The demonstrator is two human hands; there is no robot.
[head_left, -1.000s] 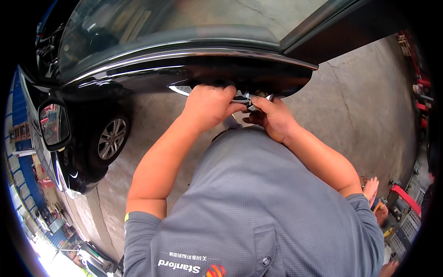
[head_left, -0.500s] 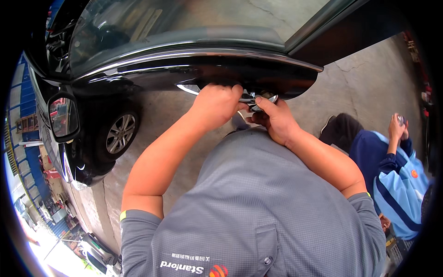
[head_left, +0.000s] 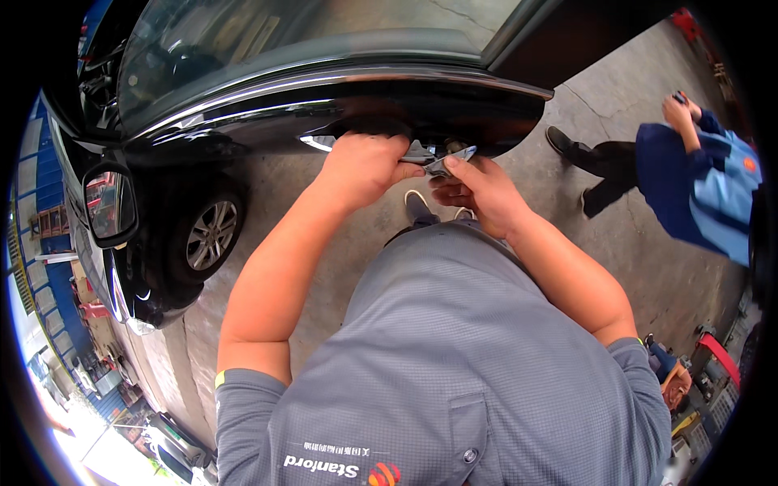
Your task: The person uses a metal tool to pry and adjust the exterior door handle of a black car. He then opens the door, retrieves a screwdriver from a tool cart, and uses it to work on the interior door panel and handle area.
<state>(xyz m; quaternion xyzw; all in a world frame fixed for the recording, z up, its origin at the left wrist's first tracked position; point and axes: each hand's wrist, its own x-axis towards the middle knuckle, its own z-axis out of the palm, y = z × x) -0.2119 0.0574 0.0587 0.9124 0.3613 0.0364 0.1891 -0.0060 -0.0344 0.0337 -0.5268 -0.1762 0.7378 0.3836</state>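
Note:
A black car door (head_left: pixel 243 134) stands in front of me, with a bright chrome door handle (head_left: pixel 314 142) on its outer side. My left hand (head_left: pixel 362 168) is closed over the handle, fingers curled behind it and out of sight, thumb pointing right. Between the thumb and fingers of my right hand (head_left: pixel 490 196) is a small silver piece (head_left: pixel 455 161) with a shiny, angled surface. It sits at the right end of the handle, close to my left thumb. Whether it is still attached to the handle, I cannot tell.
The door's window (head_left: pixel 324 36) rises beyond my hands. To the left are a side mirror (head_left: pixel 111 204) and a front wheel (head_left: pixel 213 234). A person in blue (head_left: pixel 705 182) is on the right, holding a small dark object. Clutter lines the lower right.
My right hand has tilted the silver piece, showing more of its face. The left hand has shifted slightly left. The person at right has moved farther forward, with legs apart in a stride.

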